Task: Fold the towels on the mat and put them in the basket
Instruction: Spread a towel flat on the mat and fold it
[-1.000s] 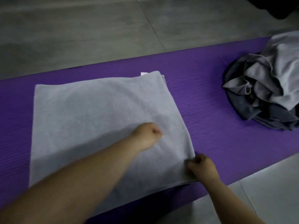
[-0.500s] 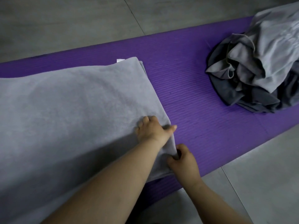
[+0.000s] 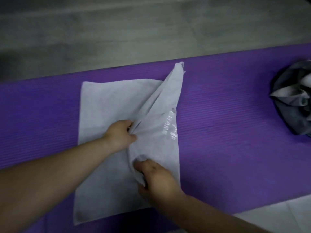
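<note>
A light grey towel [image 3: 107, 105] lies on the purple mat [image 3: 227, 132]. Its right side is lifted and drawn leftward over the rest, with one corner still pointing up at the far right. My left hand [image 3: 119, 135] pinches the raised edge near the towel's middle. My right hand [image 3: 156, 179] grips the same edge closer to me. A pile of unfolded light and dark grey towels [image 3: 296, 101] sits on the mat at the right edge of view. No basket is in view.
Grey floor tiles [image 3: 134, 31] lie beyond the mat's far edge. A pale tile [image 3: 277, 217] shows at the near right corner. Bare mat stretches between the towel and the pile.
Both hands took hold of the towel's right edge and pulled it leftward over the towel. The view shifted, so the pile now sits farther right.
</note>
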The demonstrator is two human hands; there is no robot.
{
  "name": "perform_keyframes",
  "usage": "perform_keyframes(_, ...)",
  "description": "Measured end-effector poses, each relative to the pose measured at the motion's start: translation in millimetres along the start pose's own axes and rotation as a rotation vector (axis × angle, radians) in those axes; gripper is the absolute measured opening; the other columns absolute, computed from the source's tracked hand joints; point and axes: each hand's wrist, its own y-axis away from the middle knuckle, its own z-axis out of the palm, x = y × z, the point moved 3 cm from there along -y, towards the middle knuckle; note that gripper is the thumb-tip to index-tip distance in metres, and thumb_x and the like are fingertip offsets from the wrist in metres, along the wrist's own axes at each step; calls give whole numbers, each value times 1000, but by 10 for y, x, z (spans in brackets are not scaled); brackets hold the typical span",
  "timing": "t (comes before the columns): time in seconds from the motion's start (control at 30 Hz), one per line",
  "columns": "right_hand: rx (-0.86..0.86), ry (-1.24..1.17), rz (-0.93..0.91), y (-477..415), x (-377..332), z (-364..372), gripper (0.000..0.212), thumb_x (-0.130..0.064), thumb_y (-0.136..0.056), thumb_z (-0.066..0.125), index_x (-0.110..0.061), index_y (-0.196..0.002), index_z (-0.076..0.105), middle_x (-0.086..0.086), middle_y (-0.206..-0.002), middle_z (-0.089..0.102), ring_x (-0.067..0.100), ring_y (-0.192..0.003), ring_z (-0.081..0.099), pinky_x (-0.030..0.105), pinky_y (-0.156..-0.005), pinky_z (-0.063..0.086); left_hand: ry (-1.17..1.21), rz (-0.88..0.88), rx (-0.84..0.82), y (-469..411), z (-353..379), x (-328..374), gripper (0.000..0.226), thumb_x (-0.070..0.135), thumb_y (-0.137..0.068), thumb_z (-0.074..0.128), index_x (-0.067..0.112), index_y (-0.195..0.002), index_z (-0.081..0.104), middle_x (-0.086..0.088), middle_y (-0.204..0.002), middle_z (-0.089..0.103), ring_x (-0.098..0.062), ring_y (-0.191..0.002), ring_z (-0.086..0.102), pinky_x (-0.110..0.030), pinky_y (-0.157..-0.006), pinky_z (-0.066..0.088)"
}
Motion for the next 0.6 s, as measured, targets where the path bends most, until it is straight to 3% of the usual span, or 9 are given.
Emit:
perform_keyframes(0.1,-106,166,-149,-158,-289,300,52,-17,-80,47,-6,-130,42,10,-112,61,24,-98,62,27,-81,46,-8,-161,-43,188,-242,-639,37,11,-82,64,3,-117,56,-12,-121,59,-23,-105,57,-14,-66,33)
perform_keyframes(0.2,-253,388,-277,-221,-471,545,48,-23,-75,60,-4,-118,48,2,-101,69,11,-90,66,20,-78,44,118,-239,-155,288,-170,-1082,37,13,-80,67,6,-116,58,-12,-118,62,-17,-93,56,-18,-72,40)
perform_keyframes(0.27,-555,312,-116,-241,-494,684,37,-14,-89,51,-4,-125,48,13,-122,58,28,-112,55,35,-92,42,226,-208,-145,222,-113,-1203,35,18,-81,67,7,-114,60,-10,-115,63,-19,-96,58,-21,-76,42)
perform_keyframes(0.3,-611,287,-58,-244,-456,717,35,-13,-92,46,-7,-126,48,15,-126,54,31,-116,52,38,-93,42,290,-186,-110,152,-124,-1218,33,20,-83,65,7,-113,61,-9,-111,63,-20,-97,58,-22,-76,42)
perform_keyframes(0.37,-547,356,-100,-237,-385,762,30,-14,-91,42,-12,-118,55,8,-119,59,24,-107,58,31,-87,46,403,-140,-37,-22,-214,-1194,27,22,-86,61,6,-107,63,-8,-97,62,-18,-90,56,-24,-71,41)
perform_keyframes(0.43,-406,405,-147,-252,-312,781,30,-27,-77,40,-26,-85,69,-11,-80,68,4,-67,65,14,-57,48,529,-109,33,-225,-332,-1154,22,23,-86,60,7,-101,63,-9,-89,58,-17,-85,53,-26,-70,41)
perform_keyframes(0.5,-306,446,-202,-291,-334,858,27,-46,-61,42,-31,-56,64,-17,-51,59,-4,-41,54,11,-36,36,655,-106,88,-407,-419,-1111,26,23,-88,58,4,-107,63,-9,-99,62,-18,-93,58,-27,-78,46)
perform_keyframes(0.6,-277,535,-235,-324,-427,1051,26,-52,-39,52,-28,-47,60,-16,-46,54,-5,-41,51,11,-32,29,677,-128,167,-618,-490,-1027,44,24,-87,60,7,-127,50,-5,-123,56,-20,-114,54,-24,-96,41)
